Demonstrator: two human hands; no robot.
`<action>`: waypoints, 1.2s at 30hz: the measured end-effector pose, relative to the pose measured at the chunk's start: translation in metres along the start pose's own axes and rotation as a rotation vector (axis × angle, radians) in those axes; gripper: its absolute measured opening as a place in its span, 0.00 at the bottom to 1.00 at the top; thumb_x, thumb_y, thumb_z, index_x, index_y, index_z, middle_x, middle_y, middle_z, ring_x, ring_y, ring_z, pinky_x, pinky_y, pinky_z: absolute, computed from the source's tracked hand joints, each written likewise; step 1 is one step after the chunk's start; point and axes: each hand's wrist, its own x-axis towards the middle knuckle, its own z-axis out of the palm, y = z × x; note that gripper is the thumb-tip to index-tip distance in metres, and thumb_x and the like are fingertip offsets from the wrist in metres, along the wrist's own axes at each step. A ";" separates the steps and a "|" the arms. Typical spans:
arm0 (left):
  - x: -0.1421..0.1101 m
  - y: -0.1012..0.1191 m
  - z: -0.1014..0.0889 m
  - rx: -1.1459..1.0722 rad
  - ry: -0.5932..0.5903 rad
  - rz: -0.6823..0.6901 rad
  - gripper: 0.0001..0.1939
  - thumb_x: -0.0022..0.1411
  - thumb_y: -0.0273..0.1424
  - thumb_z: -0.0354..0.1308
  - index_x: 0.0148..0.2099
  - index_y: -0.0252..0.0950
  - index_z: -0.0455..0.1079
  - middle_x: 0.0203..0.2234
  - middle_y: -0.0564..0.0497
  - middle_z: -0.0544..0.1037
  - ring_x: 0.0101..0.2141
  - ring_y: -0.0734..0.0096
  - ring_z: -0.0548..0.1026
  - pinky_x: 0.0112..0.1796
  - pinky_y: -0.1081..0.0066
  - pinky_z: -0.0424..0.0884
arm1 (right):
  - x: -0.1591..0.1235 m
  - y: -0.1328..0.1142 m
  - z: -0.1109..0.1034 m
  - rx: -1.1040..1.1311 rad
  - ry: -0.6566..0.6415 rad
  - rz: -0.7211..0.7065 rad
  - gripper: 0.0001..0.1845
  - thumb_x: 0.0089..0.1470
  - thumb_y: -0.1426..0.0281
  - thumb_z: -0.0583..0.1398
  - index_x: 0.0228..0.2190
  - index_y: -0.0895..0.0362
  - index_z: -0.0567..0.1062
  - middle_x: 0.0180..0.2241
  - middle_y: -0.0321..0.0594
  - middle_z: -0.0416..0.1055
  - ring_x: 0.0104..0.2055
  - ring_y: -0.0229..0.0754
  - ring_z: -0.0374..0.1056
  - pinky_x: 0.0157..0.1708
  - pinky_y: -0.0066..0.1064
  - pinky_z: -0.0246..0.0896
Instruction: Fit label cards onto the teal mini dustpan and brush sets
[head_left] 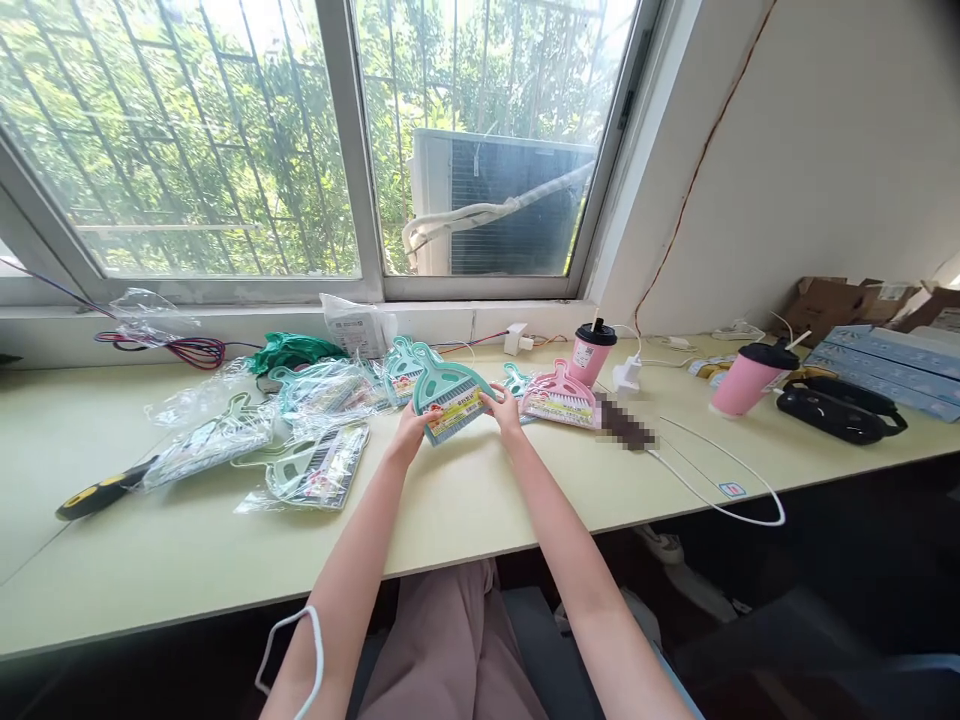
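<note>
A small teal dustpan-and-brush set [450,378] with a printed label is held up over the table, tilted a little. My left hand [409,432] grips its lower left edge, and my right hand [502,408] closes on its right edge. Just behind it stands another teal set [400,368]. To the right of my right hand lies a pink dustpan-and-brush set [561,396], with a further teal one partly hidden beside it. Left of my left hand are several sets in clear plastic wrap, among them a pale green one [319,470].
A screwdriver-like tool with a black and yellow handle [105,492] lies at the left, and a green plastic bag [296,350] at the back. Rightward are two pink cups [589,358], a white cable [776,518], a black case [832,412] and blue boxes [885,368]. A window is behind.
</note>
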 end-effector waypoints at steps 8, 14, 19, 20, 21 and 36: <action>-0.001 0.002 0.007 -0.151 0.086 0.047 0.31 0.33 0.27 0.71 0.44 0.35 0.70 0.33 0.50 0.79 0.41 0.57 0.78 0.48 0.58 0.71 | -0.035 0.010 0.021 0.306 -0.427 0.116 0.18 0.51 0.56 0.67 0.42 0.50 0.75 0.45 0.36 0.79 0.48 0.42 0.76 0.49 0.33 0.73; -0.005 -0.003 0.010 -0.144 0.009 0.071 0.30 0.38 0.28 0.71 0.47 0.34 0.70 0.39 0.47 0.80 0.42 0.61 0.77 0.49 0.60 0.69 | -0.037 0.016 0.031 0.265 -0.216 0.173 0.11 0.49 0.72 0.68 0.36 0.54 0.75 0.36 0.36 0.81 0.38 0.39 0.78 0.41 0.30 0.76; -0.001 -0.010 0.009 -0.123 0.025 0.029 0.29 0.38 0.27 0.70 0.46 0.34 0.69 0.36 0.48 0.79 0.43 0.60 0.77 0.49 0.58 0.69 | -0.036 0.012 0.024 0.273 -0.203 0.176 0.11 0.48 0.74 0.68 0.35 0.55 0.75 0.35 0.38 0.81 0.42 0.45 0.79 0.46 0.37 0.77; 0.000 -0.011 0.009 -0.123 0.028 0.026 0.29 0.38 0.26 0.70 0.45 0.34 0.69 0.36 0.48 0.79 0.43 0.60 0.77 0.49 0.58 0.69 | -0.036 0.012 0.024 0.273 -0.209 0.175 0.11 0.48 0.74 0.68 0.35 0.56 0.75 0.35 0.38 0.81 0.43 0.46 0.79 0.46 0.39 0.77; 0.000 -0.011 0.008 -0.121 0.029 0.023 0.29 0.38 0.27 0.71 0.45 0.34 0.68 0.36 0.48 0.79 0.43 0.59 0.77 0.49 0.58 0.69 | -0.036 0.012 0.024 0.275 -0.212 0.175 0.11 0.48 0.74 0.68 0.35 0.56 0.75 0.35 0.39 0.81 0.43 0.46 0.78 0.47 0.40 0.77; -0.004 0.016 -0.014 0.666 0.651 0.439 0.22 0.64 0.29 0.52 0.60 0.35 0.63 0.60 0.36 0.66 0.64 0.51 0.58 0.62 0.54 0.54 | -0.027 0.001 0.006 0.311 -0.151 0.098 0.19 0.46 0.73 0.69 0.43 0.55 0.76 0.39 0.38 0.81 0.43 0.44 0.79 0.47 0.38 0.77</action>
